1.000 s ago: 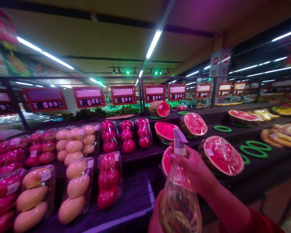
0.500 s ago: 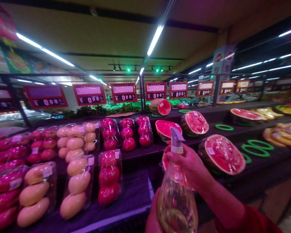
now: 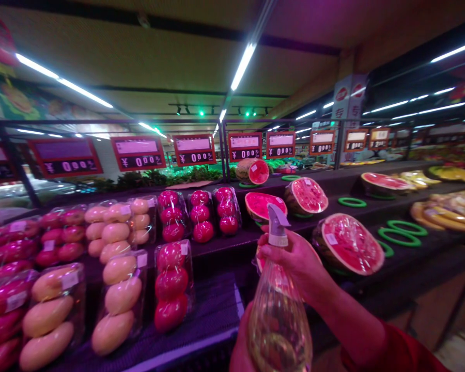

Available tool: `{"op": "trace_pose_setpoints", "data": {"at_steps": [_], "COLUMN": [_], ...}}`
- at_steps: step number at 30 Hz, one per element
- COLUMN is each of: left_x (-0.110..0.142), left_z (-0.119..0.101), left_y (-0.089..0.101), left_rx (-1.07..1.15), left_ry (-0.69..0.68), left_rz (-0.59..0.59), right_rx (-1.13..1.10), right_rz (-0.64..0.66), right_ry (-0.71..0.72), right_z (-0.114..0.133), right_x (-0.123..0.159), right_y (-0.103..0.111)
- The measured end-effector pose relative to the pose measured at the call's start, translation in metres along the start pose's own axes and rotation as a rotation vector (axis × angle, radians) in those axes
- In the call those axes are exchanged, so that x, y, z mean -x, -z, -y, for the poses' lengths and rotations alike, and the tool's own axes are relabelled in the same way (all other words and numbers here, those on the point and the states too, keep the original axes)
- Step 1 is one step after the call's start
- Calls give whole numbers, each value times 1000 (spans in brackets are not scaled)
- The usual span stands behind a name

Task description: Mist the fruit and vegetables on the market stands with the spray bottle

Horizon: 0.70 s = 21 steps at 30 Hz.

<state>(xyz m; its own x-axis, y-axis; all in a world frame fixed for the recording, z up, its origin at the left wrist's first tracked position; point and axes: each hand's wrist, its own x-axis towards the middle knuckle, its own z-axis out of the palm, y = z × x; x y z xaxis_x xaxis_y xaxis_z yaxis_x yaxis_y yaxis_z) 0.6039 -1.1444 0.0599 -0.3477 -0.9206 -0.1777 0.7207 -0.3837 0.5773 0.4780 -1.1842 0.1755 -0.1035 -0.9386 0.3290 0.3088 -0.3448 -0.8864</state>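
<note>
I hold a clear plastic spray bottle [image 3: 277,315] upright in front of a fruit display. My right hand [image 3: 298,263] is wrapped round its neck just below the pale trigger head [image 3: 278,226]. My left hand [image 3: 242,346] cups the bottle's bottom at the lower edge of the view, only partly seen. The nozzle points left toward packs of red tomatoes [image 3: 171,287]. A wrapped watermelon half [image 3: 349,244] lies just right of my right hand.
Dark tiered shelves [image 3: 213,305] carry wrapped packs of pale and red fruit [image 3: 118,297] on the left, cut watermelons [image 3: 305,195] in the middle, green rings [image 3: 402,231] and yellow fruit [image 3: 442,213] on the right. Price signs [image 3: 194,149] hang on a rail above.
The bottle and both hands have drifted slightly left and down in the view. The grip is unchanged.
</note>
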Motion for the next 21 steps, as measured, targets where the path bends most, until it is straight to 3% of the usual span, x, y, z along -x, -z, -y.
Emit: {"op": "trace_pose_setpoints", "data": {"at_steps": [10,16,21], "left_x": [1,-1,13], "left_z": [8,11,15], "left_y": [-7,14,21], "left_rx": [120,-60,-420], "left_ry": [2,-57,-192], "left_rz": [9,-14,30], "right_rx": [-6,-6,10], "right_rz": [11,13,27], "right_ry": [18,9,-18], "right_z": [2,3,8], "right_x": [6,10,15], "right_y": [0,3,7]}}
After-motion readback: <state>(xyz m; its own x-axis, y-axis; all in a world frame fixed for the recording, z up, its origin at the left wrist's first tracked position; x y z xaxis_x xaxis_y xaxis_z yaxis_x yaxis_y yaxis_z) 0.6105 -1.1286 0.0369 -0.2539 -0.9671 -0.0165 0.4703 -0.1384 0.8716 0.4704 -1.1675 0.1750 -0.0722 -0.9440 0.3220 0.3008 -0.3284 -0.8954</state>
